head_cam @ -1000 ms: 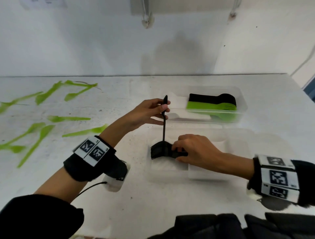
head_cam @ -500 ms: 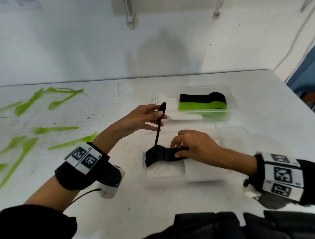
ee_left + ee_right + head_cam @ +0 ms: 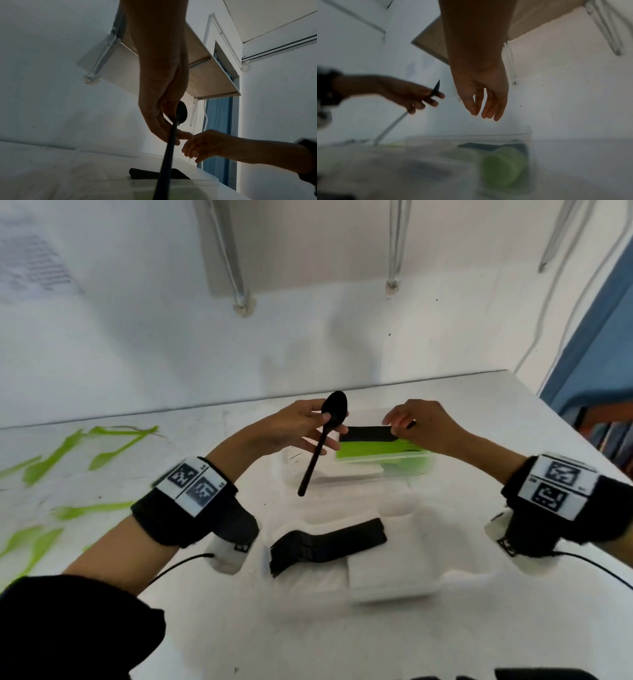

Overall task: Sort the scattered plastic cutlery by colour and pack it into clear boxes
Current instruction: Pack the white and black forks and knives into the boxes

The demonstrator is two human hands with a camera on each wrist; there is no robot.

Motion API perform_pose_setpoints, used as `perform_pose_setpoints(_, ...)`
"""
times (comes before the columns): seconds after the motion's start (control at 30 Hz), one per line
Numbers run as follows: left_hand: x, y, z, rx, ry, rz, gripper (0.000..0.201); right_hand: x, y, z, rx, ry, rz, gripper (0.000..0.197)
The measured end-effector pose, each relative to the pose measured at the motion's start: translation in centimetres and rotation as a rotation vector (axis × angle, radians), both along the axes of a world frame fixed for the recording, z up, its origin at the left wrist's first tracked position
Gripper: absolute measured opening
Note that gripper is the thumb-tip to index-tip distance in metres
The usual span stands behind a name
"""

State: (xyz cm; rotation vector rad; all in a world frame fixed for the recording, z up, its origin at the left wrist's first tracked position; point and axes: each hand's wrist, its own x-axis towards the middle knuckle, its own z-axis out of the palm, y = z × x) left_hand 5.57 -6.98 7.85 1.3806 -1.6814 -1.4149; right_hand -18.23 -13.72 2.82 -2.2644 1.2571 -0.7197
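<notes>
Right hand [image 3: 421,422] lifted off black forks [image 3: 325,544], fingers loose, left hand [image 3: 291,426] pinching black spoon [image 3: 323,440]

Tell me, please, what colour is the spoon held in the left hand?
Black. The spoon, gripped by the left hand, shows best in the head view.

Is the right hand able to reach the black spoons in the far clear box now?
Probably yes: the right hand, open and empty, hovers just over the black spoons in the lidless far clear box, with nothing between.
</notes>
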Motion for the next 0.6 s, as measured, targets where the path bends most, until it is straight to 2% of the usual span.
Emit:
perform_pose_setpoints(0.13, -2.2, -3.5, 0.4, 0.026, -0.052, 0.051, 0.022, -1.3, -3.2, -1.6, -0.054, 0.152, 0.028, 0.024)
perform_pose_setpoints(0.23, -3.7, -6.2, -0.4, 0.016, -0.196, 0.015, 0.018, -2.3, -4.2, -2.3, -0.039, 0.253, 0.049, 0.027)
perform_pose_setpoints(0.33, -5.3, -8.4, -1.7, 0.000, -0.287, -0.044, 0.037, -2.6, -4.2, -3.1, -0.048, 0.320, 0.024, 0.032)
perform_pose_setpoints(0.43, -7.2, -10.0, -3.1, -0.136, -0.440, -0.038, 0.042, -2.3, -4.2, -4.0, -0.057, 0.399, 0.031, 0.038)
perform_pose_setpoints(0.53, -8.6, -11.4, -4.3, -0.338, -0.629, -0.046, 0.040, -2.1, -4.5, -4.6, -0.053, 0.437, -0.001, 0.035)
perform_pose_setpoints(0.6, -9.1, -12.2, -4.6, -0.389, -0.696, -0.043, 0.039, -2.0, -4.5, -4.8, -0.056, 0.470, -0.017, 0.035)
